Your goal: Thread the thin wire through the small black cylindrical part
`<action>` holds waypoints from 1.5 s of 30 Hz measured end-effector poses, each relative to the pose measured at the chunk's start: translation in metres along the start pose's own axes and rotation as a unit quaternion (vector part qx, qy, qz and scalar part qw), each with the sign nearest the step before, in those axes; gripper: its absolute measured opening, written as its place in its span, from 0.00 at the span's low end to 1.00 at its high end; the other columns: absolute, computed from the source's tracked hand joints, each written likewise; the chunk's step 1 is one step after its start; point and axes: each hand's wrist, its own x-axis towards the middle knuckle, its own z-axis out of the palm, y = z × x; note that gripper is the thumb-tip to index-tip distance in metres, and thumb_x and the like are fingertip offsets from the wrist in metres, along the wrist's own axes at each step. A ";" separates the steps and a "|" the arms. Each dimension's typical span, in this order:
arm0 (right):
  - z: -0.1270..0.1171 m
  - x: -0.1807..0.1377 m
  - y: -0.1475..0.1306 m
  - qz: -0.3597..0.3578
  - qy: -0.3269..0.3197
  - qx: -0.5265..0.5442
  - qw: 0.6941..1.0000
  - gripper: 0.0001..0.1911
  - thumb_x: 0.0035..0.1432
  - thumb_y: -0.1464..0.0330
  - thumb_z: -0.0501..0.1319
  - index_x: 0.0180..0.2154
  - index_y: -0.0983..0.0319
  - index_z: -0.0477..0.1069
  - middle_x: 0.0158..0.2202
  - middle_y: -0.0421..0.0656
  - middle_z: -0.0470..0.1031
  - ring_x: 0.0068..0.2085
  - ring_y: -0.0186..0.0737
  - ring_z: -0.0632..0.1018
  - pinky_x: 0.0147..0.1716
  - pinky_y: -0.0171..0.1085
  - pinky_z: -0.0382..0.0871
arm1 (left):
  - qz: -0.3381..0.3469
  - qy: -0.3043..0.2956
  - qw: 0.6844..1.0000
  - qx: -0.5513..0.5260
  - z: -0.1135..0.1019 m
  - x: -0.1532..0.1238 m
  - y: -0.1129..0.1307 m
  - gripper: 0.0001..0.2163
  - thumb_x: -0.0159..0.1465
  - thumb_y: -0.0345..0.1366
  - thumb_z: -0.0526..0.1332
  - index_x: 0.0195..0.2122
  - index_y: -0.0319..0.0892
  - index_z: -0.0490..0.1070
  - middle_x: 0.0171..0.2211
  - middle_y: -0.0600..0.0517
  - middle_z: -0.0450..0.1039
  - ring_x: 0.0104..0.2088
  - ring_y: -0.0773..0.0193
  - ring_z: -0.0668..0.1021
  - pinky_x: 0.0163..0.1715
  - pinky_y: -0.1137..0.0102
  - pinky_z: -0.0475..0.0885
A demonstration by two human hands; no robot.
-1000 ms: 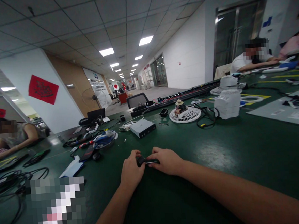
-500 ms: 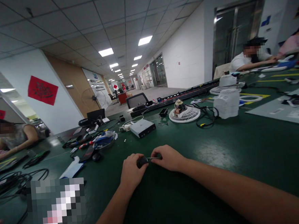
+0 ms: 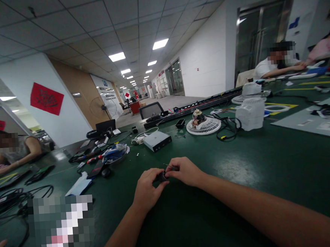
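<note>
Rod (image 3: 168, 165) now aslant, apparently in right grip (image 3: 185, 171)

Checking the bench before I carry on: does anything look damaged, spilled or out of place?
Beyond the right hand, a round white grille has bare inner parts exposed on top, so it looks taken apart. Near the picture's left edge, black cables lie in a loose tangle. I see no spill.

The piece (image 3: 163, 176) gripped by the left fingers (image 3: 153, 172) is plastic-looking; beneath them, a smooth, glossy desk (image 3: 236, 171) is seen.
</note>
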 end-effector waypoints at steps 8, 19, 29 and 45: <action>0.002 -0.006 -0.008 -0.062 0.029 -0.117 0.991 0.05 0.52 0.70 0.64 0.33 0.61 0.77 0.33 0.41 0.76 0.34 0.35 0.75 0.34 0.33 0.65 | -0.009 0.019 1.000 0.009 0.002 0.001 0.004 0.10 0.58 0.33 0.65 0.42 0.45 0.72 0.40 0.50 0.77 0.40 0.58 0.77 0.41 0.64 0.70; -0.001 -0.007 -0.011 -0.060 0.016 -0.172 0.983 0.06 0.50 0.68 0.64 0.33 0.61 0.78 0.32 0.40 0.77 0.33 0.36 0.77 0.34 0.34 0.66 | -0.028 0.013 0.999 0.035 0.004 0.003 0.005 0.10 0.56 0.32 0.64 0.40 0.45 0.73 0.38 0.50 0.77 0.38 0.58 0.77 0.40 0.63 0.70; -0.002 -0.004 -0.006 -0.074 -0.002 -0.097 0.993 0.03 0.51 0.69 0.65 0.31 0.61 0.77 0.31 0.40 0.76 0.32 0.34 0.75 0.32 0.32 0.63 | 0.007 -0.003 1.000 0.001 0.001 0.001 0.004 0.10 0.58 0.35 0.66 0.41 0.45 0.72 0.38 0.51 0.77 0.39 0.58 0.76 0.40 0.64 0.70; -0.005 -0.004 -0.006 -0.003 -0.036 -0.109 0.993 0.09 0.58 0.62 0.62 0.35 0.59 0.78 0.32 0.41 0.80 0.33 0.37 0.78 0.32 0.33 0.65 | 0.028 -0.015 0.999 0.001 -0.001 0.000 0.004 0.12 0.59 0.36 0.65 0.45 0.46 0.71 0.42 0.50 0.76 0.43 0.57 0.76 0.43 0.63 0.70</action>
